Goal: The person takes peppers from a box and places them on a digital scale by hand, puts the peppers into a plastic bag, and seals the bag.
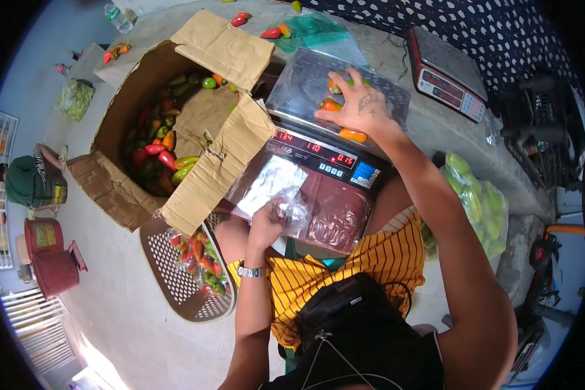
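My left hand (268,223) is closed on a clear plastic bag (296,216), bunched over a stack of plastic packets (338,218) on my lap. On the steel pan (297,88) of a digital scale, my right hand (364,104) curls around several red, orange and green peppers (331,104), with thumb and fingers on either side of them. One orange pepper (353,135) lies below that wrist, near the pan's front edge. The red display (312,147) is lit. To the left, an open cardboard box (224,133) contains many loose peppers (166,159).
A perforated basket (169,276) on the floor holds bagged peppers (201,260). A second scale (445,75) stands at the right. Bagged green produce (476,201) sits beside my right leg. Another person (32,179) is at the far left, near red containers (49,257).
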The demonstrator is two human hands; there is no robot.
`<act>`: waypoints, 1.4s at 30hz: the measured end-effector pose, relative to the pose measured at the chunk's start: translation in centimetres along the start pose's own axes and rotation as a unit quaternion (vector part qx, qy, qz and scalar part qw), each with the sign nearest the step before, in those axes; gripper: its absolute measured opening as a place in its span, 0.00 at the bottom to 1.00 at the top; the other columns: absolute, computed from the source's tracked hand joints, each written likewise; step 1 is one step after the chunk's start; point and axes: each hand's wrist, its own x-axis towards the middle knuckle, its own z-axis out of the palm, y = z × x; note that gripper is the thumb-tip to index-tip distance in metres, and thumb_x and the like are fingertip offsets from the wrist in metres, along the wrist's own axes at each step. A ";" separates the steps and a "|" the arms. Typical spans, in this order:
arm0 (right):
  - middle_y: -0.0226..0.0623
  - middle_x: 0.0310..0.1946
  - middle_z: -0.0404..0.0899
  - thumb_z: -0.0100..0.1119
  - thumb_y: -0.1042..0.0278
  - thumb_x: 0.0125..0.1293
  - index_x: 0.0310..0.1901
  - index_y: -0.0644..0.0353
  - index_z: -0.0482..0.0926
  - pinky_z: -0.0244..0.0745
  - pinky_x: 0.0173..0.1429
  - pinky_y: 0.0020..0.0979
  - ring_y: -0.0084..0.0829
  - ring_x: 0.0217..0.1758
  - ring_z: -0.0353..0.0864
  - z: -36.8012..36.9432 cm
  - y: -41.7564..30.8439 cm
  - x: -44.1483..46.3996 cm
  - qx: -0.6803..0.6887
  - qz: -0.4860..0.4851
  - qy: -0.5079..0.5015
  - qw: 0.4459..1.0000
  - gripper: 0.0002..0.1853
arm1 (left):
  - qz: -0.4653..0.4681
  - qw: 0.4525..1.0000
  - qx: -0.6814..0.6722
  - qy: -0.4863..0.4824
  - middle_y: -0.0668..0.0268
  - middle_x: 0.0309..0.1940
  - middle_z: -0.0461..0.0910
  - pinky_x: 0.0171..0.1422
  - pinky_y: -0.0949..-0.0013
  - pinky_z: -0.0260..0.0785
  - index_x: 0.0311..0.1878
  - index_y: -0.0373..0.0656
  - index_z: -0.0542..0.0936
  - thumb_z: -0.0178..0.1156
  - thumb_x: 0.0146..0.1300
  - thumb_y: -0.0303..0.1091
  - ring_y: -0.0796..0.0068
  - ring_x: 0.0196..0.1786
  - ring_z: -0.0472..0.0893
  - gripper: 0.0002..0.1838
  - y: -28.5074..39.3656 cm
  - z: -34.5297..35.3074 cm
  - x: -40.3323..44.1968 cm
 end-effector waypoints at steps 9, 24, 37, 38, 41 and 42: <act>0.50 0.79 0.58 0.65 0.20 0.54 0.78 0.42 0.64 0.72 0.74 0.51 0.56 0.73 0.74 0.5 0.2 0.3 0.012 -0.008 0.011 1.000 0.55 | -0.005 0.999 -0.040 0.006 0.76 0.30 0.76 0.38 0.77 0.69 0.60 0.35 0.82 0.61 0.55 0.14 0.84 0.33 0.74 0.27 -1.8 0.3 0.4; 0.47 0.69 0.70 0.64 0.25 0.62 0.70 0.55 0.74 0.74 0.71 0.47 0.50 0.69 0.77 -1.7 4.8 1.9 0.147 0.040 0.217 0.964 0.46 | -0.020 0.996 -0.089 -0.013 0.76 0.34 0.75 0.40 0.79 0.69 0.61 0.34 0.79 0.59 0.58 0.11 0.86 0.36 0.74 0.25 -1.8 0.4 0.4; 0.42 0.35 0.88 0.70 0.58 0.65 0.41 0.56 0.85 0.83 0.43 0.39 0.43 0.39 0.90 -0.2 -14.8 3.1 0.440 -0.220 0.185 0.851 0.11 | -0.017 0.999 0.026 -0.012 0.76 0.31 0.75 0.40 0.78 0.69 0.61 0.38 0.82 0.63 0.60 0.18 0.87 0.33 0.73 0.24 -0.8 -0.1 0.2; 0.42 0.35 0.88 0.68 0.59 0.65 0.39 0.56 0.84 0.84 0.47 0.41 0.45 0.41 0.90 -0.3 -17.7 3.4 0.437 -0.239 0.116 0.859 0.10 | -0.016 0.999 0.037 -0.010 0.76 0.31 0.75 0.40 0.78 0.69 0.61 0.38 0.82 0.63 0.59 0.18 0.87 0.33 0.72 0.24 -1.1 -0.1 0.2; 0.43 0.39 0.88 0.67 0.54 0.65 0.42 0.56 0.86 0.82 0.51 0.43 0.44 0.45 0.89 3.8 -26.4 6.7 0.351 -0.289 -0.041 0.890 0.13 | -0.030 0.999 0.039 -0.021 0.74 0.35 0.81 0.41 0.76 0.72 0.61 0.38 0.82 0.65 0.58 0.18 0.86 0.34 0.76 0.25 0.2 -0.5 0.0; 0.45 0.43 0.89 0.66 0.56 0.64 0.43 0.54 0.88 0.82 0.53 0.43 0.45 0.48 0.89 4.8 -29.7 8.3 0.247 -0.275 -0.159 0.915 0.13 | -0.010 0.999 0.043 -0.013 0.70 0.33 0.82 0.40 0.74 0.73 0.60 0.38 0.83 0.65 0.57 0.18 0.82 0.33 0.77 0.24 -0.7 -0.2 0.3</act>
